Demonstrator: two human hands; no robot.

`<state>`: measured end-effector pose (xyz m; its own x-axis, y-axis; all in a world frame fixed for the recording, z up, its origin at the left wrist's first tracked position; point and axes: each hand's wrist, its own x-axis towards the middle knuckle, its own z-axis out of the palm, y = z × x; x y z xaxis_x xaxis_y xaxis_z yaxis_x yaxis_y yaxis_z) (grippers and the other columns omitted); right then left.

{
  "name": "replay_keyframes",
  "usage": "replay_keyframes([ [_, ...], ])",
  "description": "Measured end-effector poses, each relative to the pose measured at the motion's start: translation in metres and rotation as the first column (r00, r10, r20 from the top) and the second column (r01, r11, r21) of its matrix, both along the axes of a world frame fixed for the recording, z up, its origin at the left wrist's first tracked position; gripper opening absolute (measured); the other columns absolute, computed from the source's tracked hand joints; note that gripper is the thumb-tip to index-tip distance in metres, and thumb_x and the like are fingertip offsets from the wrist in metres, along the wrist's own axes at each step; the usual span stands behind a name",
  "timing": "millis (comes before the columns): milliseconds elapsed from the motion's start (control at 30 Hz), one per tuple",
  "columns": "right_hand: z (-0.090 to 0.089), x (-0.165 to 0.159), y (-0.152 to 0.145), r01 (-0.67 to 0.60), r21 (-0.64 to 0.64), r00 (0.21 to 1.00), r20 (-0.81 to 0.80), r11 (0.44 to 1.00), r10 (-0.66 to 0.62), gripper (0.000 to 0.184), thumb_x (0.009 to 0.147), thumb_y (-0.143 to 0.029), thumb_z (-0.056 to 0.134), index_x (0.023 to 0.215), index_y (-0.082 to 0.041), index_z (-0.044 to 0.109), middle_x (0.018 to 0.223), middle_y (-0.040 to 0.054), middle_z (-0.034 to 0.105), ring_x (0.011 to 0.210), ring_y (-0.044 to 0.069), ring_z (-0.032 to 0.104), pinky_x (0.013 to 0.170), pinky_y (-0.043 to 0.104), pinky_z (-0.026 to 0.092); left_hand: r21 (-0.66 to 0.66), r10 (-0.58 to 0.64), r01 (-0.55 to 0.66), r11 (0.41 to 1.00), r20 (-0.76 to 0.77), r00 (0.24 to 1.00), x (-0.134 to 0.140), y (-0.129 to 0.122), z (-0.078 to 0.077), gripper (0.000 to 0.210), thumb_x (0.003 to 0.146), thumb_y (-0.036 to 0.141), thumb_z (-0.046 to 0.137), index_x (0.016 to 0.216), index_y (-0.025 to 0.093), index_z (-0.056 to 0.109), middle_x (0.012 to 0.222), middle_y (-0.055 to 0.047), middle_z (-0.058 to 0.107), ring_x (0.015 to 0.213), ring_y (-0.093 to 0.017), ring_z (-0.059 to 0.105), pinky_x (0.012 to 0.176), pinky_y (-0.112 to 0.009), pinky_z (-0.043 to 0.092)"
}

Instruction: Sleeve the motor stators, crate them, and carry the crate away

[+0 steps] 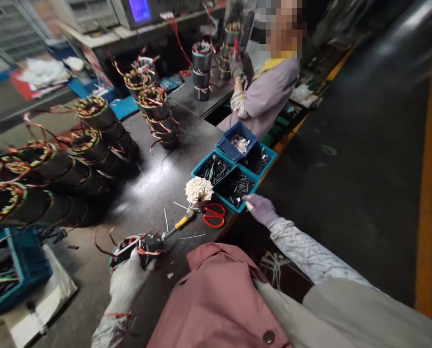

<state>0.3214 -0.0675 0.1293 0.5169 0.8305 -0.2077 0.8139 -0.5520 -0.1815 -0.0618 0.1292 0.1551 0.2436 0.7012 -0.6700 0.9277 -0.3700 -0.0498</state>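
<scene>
My left hand [129, 275], in a white knit glove, grips the near side of a motor stator [138, 249] on the bench. Copper and red wires stick out of that stator, and a white strip runs over its top. My right hand [262, 210], in a purple glove, reaches to the near corner of a blue bin [243, 207]. Its fingertips are pinched together at the rim; what they hold, if anything, is too small to make out. Short black tubes [239, 186] fill the bin. Beside it are red-handled scissors [214, 215] and a bundle of white sticks [199, 189].
A yellow-handled tool [181, 222] lies by the stator. More stators [158, 113] stand in stacks on the left and back. Another blue bin [31, 270] sits at lower left. A co-worker [270, 92] sits beyond the bins. The bench edge drops to the floor [346, 193].
</scene>
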Motion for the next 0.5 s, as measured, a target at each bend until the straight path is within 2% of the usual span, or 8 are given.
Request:
replay_keyframes([
  [100,0.010,0.033,0.035,0.034,-0.089,0.994,0.107,0.995,-0.025,0.032,0.089,-0.015,0.055,0.116,-0.020,0.072,0.121,0.0110,0.069,0.111,0.022,0.065,0.098,0.034,0.051,-0.036,-0.103,0.106,0.994,0.089,0.991,-0.011,0.008,-0.002,0.065,0.089,0.049,0.042,0.142,0.012,0.045,0.112,-0.019,0.071,0.100,-0.034,0.069,0.086,-0.042,0.052],
  [233,0.009,0.044,0.078,0.027,-0.123,0.987,0.162,0.992,-0.007,0.025,0.085,-0.011,0.060,0.105,-0.015,0.075,0.107,0.0155,0.071,0.092,0.022,0.068,0.077,0.030,0.051,-0.038,-0.213,0.224,0.974,0.198,0.957,-0.034,0.018,-0.008,0.050,0.079,0.038,0.051,0.124,0.019,0.063,0.118,-0.014,0.071,0.108,-0.033,0.067,0.092,-0.040,0.050],
  [333,0.003,0.046,0.086,0.029,-0.150,0.983,0.185,0.988,-0.001,0.019,0.083,-0.007,0.059,0.093,-0.012,0.074,0.096,0.0135,0.070,0.079,0.018,0.065,0.066,0.027,0.046,-0.055,-0.239,0.258,0.965,0.229,0.944,-0.050,0.020,-0.012,0.041,0.074,0.037,0.050,0.109,0.025,0.068,0.117,-0.008,0.072,0.109,-0.031,0.067,0.093,-0.040,0.051],
  [500,-0.004,0.050,0.083,-0.021,-0.139,0.984,0.172,0.990,0.045,0.016,0.082,-0.010,0.060,0.079,-0.020,0.073,0.087,0.0064,0.067,0.068,0.013,0.062,0.057,0.025,0.038,-0.072,-0.215,0.242,0.968,0.270,0.939,-0.065,0.006,-0.012,0.044,0.069,0.042,0.054,0.110,0.032,0.069,0.123,-0.003,0.070,0.118,-0.030,0.063,0.102,-0.039,0.048],
])
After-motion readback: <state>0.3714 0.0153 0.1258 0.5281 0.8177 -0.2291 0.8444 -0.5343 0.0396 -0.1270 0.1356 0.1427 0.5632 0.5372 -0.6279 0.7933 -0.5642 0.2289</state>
